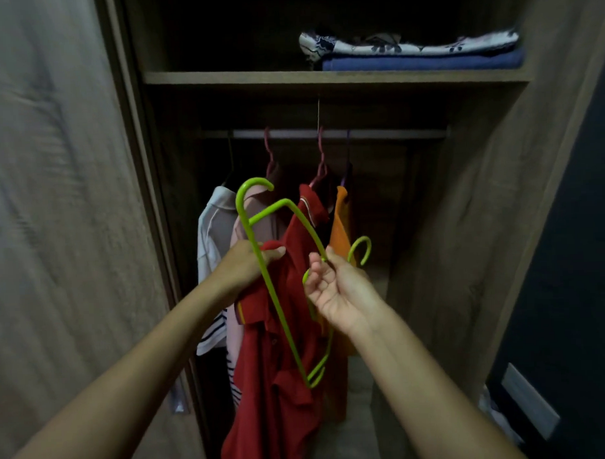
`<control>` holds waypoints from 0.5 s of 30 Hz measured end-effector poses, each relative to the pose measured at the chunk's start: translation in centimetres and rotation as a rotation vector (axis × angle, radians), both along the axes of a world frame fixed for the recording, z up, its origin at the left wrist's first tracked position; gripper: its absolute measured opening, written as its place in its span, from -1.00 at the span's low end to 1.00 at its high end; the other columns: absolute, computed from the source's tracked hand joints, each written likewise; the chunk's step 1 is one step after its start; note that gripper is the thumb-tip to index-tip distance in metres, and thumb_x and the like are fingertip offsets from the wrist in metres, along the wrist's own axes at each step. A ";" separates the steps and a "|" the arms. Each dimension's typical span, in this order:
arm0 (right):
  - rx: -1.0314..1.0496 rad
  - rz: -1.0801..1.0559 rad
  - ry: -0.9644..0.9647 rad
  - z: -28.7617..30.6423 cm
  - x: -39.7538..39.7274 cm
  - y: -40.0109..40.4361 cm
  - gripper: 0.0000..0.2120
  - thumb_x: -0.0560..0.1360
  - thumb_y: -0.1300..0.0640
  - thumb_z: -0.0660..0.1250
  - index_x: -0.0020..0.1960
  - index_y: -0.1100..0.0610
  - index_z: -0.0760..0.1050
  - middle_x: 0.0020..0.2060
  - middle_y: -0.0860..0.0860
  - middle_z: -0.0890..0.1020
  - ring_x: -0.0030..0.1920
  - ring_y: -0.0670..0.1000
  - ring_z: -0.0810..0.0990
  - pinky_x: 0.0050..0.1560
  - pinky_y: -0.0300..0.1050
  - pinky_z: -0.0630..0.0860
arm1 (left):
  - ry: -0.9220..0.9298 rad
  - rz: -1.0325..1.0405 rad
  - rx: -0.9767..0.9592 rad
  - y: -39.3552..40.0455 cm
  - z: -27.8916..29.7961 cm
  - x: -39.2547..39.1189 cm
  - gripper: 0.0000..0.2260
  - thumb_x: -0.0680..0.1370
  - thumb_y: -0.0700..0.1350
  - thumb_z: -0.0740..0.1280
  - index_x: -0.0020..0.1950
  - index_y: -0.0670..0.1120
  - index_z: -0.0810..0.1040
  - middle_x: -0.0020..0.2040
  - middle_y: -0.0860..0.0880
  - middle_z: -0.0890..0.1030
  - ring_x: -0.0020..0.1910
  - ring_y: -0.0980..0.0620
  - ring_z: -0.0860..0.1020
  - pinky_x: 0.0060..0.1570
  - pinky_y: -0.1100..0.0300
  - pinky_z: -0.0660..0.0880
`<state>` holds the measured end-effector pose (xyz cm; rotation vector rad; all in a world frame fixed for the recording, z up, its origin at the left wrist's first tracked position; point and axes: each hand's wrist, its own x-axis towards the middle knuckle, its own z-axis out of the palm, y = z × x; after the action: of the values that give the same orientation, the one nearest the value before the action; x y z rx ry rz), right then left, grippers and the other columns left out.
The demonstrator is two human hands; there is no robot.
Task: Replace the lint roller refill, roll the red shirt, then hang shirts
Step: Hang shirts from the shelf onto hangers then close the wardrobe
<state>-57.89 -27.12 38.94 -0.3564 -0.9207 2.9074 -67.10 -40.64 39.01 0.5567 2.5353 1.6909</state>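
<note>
Two bare hands up in front of an open wooden wardrobe (pixel 492 195), both busy with lime-green plastic hangers

Left hand (pixel 247 269): fingers and thumb curled, pinching the long straight bar of the first lime-green plastic hanger (pixel 261 261) together with a bunch of the dark red polo shirt (pixel 282 384). That hanger stands on end, hook above the left hand, far corner well below both hands. Shirt hangs slack from the left hand's grip, most of it draped below and between the forearms, collar and button placket visible under the left wrist

Right hand (pixel 337 290): palm toward camera, fingers loosely curled up around the second lime-green plastic hanger (pixel 362 249); its hook sticks out just above and right of the fingertips, its body runs behind the palm and down toward the first hanger's lower corner. Cannot tell if the two hangers touch down there

Beyond the hands: metal closet rail (pixel 376 133) with clothes already hung. White shirt (pixel 213 225) above-left of the left hand, pale pink garment (pixel 259 220) behind the first hanger, second red polo (pixel 310 208) between the hands and farther back, orange garment (pixel 340 228) just above the right hand. Striped fabric (pixel 214 335) shows under the left forearm

Shelf above the rail: folded blue cloth (pixel 422 62) with a floral white cloth (pixel 407 43) on top, high above the right hand
</note>
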 end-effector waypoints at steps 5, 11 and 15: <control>-0.136 0.017 0.055 0.7 0.5 -0.8 -0.72 0.61 0.13 0.22 -0.21 0.26 0.44 -0.54 0.03 0.57 -0.59 -0.12 0.50 -0.57 -0.35 0.43 | 0.031 0.073 -0.086 -0.8 -0.5 0.1 -0.77 0.49 0.03 0.40 -0.22 -0.11 0.66 -0.23 -0.12 0.69 -0.22 0.02 0.61 -0.07 0.06 0.52; -0.229 0.022 0.123 1.2 0.5 -1.6 -0.71 0.62 0.10 0.21 -0.20 0.26 0.44 -0.53 0.03 0.56 -0.58 -0.12 0.48 -0.55 -0.34 0.42 | 0.011 0.052 -0.117 -1.1 -0.5 0.5 -0.74 0.46 0.06 0.42 -0.21 -0.14 0.67 -0.30 -0.04 0.67 -0.29 0.05 0.59 -0.16 0.12 0.49; -0.118 -0.138 0.082 -1.4 -1.1 -2.2 -0.81 0.63 0.12 0.19 -0.11 0.21 0.41 -0.54 0.05 0.58 -0.58 -0.11 0.51 -0.57 -0.32 0.42 | -0.082 -0.027 0.032 -1.4 0.5 1.4 -0.66 0.46 0.00 0.44 -0.10 -0.31 0.61 -0.12 -0.33 0.63 -0.20 -0.11 0.55 -0.09 0.00 0.53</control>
<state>-58.98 -29.31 37.55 -0.2923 -0.6863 2.8327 -65.75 -42.00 39.49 0.5107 2.4378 1.7114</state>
